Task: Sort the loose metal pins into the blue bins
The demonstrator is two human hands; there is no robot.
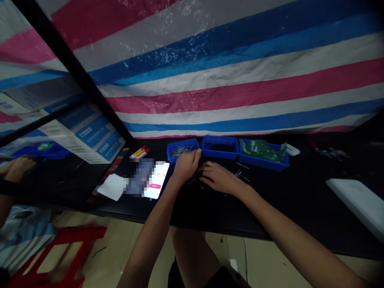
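My left hand (186, 165) rests with curled fingers against the front of a blue plastic bin (183, 155) holding a heap of small metal pins. Whether it holds anything is hidden. My right hand (218, 178) lies palm down just to its right, fingertips nearly meeting the left hand. Loose metal pins (241, 173) are scattered on the black table (285, 208) around both hands. Behind my right hand sit a second blue bin (220, 147) with dark contents and a third blue bin (264, 155) holding green circuit boards.
Left of the bins lie a lit phone (157, 180), partly blurred, a white tissue (111, 187) and yellow-red tubes (139, 153). A white mouse (293, 150) and white slab (357, 204) lie rightward. A striped tarpaulin (228, 80) hangs behind; a black-framed reflective panel (75, 132) stands left.
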